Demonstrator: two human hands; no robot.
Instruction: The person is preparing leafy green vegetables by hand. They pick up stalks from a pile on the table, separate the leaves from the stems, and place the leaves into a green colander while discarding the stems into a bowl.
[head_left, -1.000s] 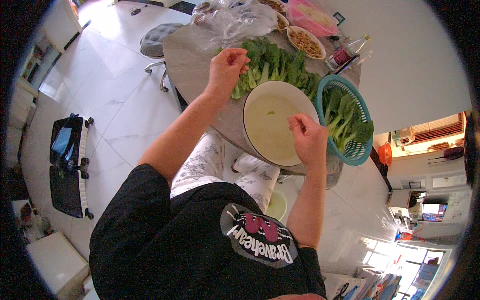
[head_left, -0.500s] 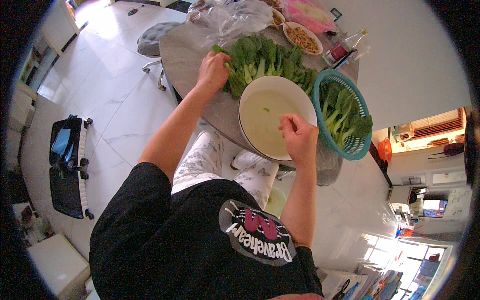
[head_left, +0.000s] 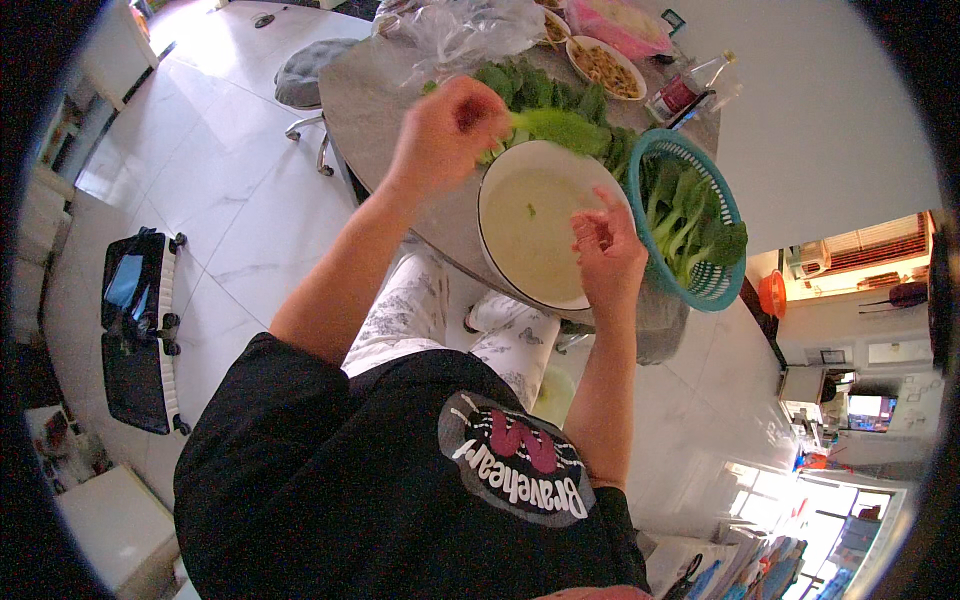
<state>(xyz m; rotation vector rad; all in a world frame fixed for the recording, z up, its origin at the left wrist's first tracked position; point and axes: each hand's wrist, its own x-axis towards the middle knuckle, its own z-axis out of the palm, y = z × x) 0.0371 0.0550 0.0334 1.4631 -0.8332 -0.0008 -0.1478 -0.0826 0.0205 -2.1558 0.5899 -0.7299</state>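
Note:
My left hand is closed on the end of a leafy green, held up sideways above the far rim of a white basin. The leaf is smeared by motion. Pale liquid with a small green scrap in it fills the basin. Over the basin's right side is my right hand, fingers partly bent and apart, with nothing seen in them. Behind the basin lies a pile of leafy greens, partly hidden by my left hand. To the right, a teal plastic colander holds more greens.
On the far side of the round grey table are a clear plastic bag, a bowl of brown food, a pink bag and a glass bottle. A stool stands left; an open suitcase lies on the floor.
My left hand has risen from the pile and moved right, lifting a leafy green. My right hand has moved slightly up and right, its fingers opening.

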